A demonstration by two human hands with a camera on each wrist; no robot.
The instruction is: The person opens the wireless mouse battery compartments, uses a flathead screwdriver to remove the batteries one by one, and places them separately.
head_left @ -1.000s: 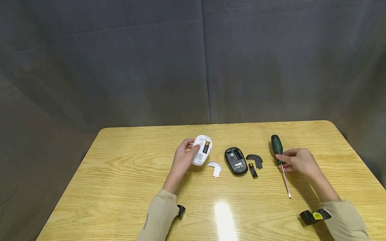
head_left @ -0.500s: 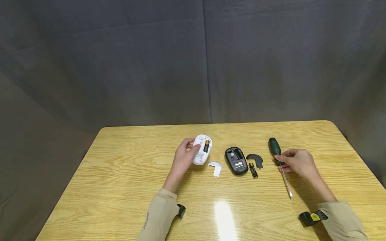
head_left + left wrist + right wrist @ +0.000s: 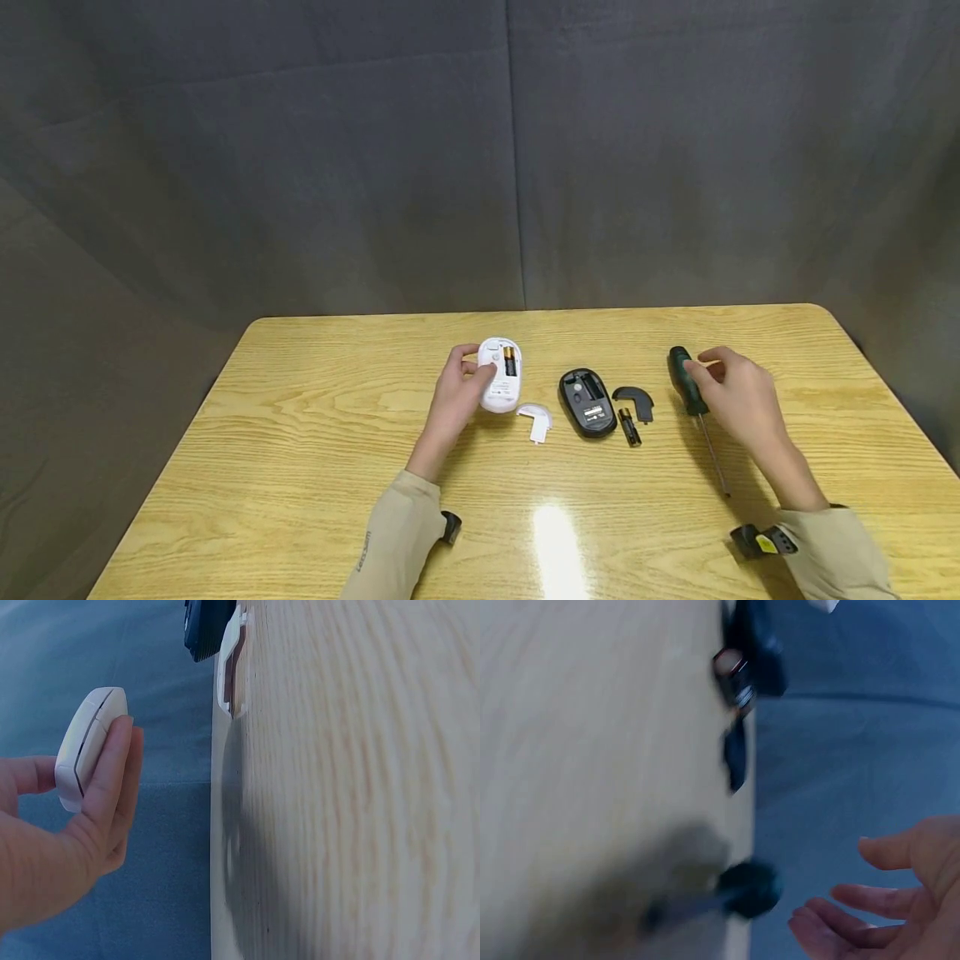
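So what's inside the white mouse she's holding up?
The white mouse, held in the left hand, shows one battery in its open compartment. Anything beneath the battery is hidden.

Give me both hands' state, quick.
Left hand: holding the white mouse.
Right hand: open, beside the green screwdriver, holding nothing.

Evenly lit from overhead – white glare on the table (image 3: 557, 542), soft shadows – right wrist view badly motion-blurred

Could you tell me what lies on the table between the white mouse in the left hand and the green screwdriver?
In the head view, between the white mouse and the screwdriver lie a white battery cover, a black mouse, a loose battery and a black cover.
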